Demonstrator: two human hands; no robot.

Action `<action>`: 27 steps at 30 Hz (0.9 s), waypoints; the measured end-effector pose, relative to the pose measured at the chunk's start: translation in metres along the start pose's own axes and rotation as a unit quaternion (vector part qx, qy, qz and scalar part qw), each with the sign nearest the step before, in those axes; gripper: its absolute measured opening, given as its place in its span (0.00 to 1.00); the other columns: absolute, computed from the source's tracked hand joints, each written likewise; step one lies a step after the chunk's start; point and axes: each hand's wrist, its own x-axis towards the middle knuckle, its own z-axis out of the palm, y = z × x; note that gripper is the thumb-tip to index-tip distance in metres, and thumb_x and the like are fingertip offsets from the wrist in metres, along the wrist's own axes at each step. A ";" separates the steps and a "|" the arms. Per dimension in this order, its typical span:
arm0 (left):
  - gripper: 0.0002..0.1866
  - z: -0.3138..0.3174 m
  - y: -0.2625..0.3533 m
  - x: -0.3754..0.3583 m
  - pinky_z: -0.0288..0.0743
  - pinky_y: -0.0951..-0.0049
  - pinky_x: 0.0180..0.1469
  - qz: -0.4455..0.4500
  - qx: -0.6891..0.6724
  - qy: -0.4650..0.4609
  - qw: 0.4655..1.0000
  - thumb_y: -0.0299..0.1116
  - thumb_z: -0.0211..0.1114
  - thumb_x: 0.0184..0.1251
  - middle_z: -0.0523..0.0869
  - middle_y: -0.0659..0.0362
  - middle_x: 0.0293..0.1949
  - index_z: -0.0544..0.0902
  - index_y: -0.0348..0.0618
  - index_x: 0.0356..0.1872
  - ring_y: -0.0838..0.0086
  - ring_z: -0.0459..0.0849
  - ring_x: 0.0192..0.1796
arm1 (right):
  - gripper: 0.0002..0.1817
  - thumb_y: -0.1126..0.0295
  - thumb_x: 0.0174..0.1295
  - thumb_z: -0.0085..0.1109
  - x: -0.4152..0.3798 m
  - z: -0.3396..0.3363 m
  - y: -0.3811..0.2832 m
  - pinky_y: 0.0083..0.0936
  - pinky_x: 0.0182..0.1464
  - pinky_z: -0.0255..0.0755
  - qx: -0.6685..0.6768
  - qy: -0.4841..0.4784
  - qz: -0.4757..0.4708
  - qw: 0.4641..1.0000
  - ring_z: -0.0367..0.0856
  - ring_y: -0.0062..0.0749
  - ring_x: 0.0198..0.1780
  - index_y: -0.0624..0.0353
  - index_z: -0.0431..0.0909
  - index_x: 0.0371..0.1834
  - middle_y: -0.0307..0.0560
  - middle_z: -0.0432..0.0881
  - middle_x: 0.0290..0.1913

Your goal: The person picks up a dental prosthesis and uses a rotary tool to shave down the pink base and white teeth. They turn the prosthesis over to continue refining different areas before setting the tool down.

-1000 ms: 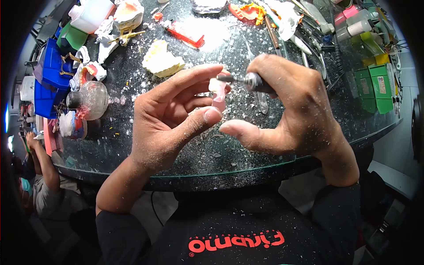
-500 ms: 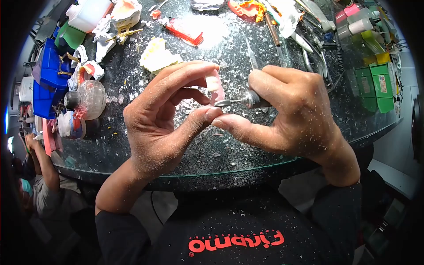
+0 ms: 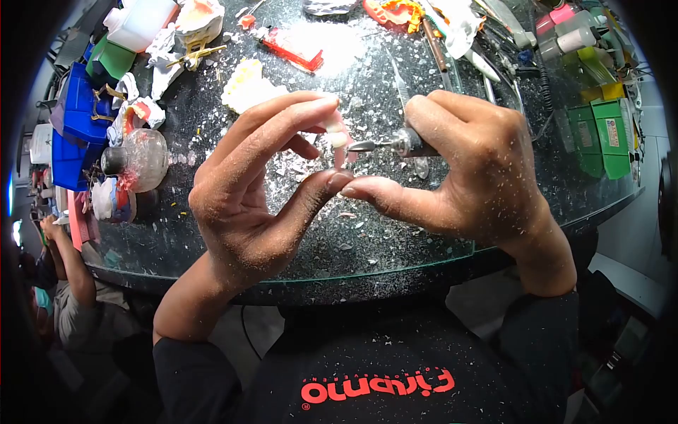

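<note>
Between the fingertips and thumb of my left hand [image 3: 258, 184] is a small pink denture piece [image 3: 340, 145] with white teeth on its left side. My right hand [image 3: 470, 166] is wrapped round a rotary handpiece [image 3: 413, 143], whose grey oval bur [image 3: 361, 146] points left and meets or nearly meets the pink side of the piece. The tips of both thumbs touch just below it. Pale dust and chips cover both hands. The far end of the handpiece is hidden in my right hand.
A glass jar [image 3: 147, 159], a blue bin [image 3: 81, 127] and dental models [image 3: 141, 113] stand at the left. A red lighter [image 3: 293, 51] and yellowish lump [image 3: 248, 86] lie beyond my hands. Green bins [image 3: 600, 138] are right. At far left, another person's arm [image 3: 70, 265] shows.
The denture piece has turned in my left hand, showing its teeth differently. The bur has moved slightly up, and my right hand has shifted a little up with the handpiece.
</note>
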 end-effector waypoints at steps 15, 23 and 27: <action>0.25 -0.005 0.001 0.002 0.77 0.71 0.50 0.040 0.100 -0.015 0.994 0.23 0.70 0.62 0.78 0.39 0.60 0.77 0.25 0.60 0.64 0.81 0.59 | 0.31 0.44 0.47 0.77 -0.002 0.001 0.001 0.28 0.18 0.62 -0.022 -0.013 -0.007 1.000 0.67 0.29 0.15 0.60 0.70 0.19 0.41 0.65 0.17; 0.26 0.002 0.011 -0.001 0.78 0.68 0.58 -0.111 -0.046 0.002 0.993 0.25 0.70 0.64 0.79 0.41 0.59 0.74 0.25 0.62 0.64 0.83 0.56 | 0.32 0.42 0.48 0.76 -0.001 0.002 0.001 0.28 0.17 0.60 0.014 -0.002 -0.009 1.000 0.64 0.28 0.15 0.60 0.70 0.19 0.41 0.63 0.17; 0.28 0.004 0.008 -0.003 0.77 0.66 0.60 -0.124 -0.105 0.011 0.987 0.30 0.70 0.66 0.80 0.42 0.59 0.72 0.25 0.63 0.64 0.84 0.57 | 0.33 0.41 0.49 0.75 -0.002 0.003 0.001 0.28 0.17 0.60 0.023 0.003 -0.008 1.000 0.64 0.28 0.16 0.61 0.69 0.20 0.41 0.63 0.17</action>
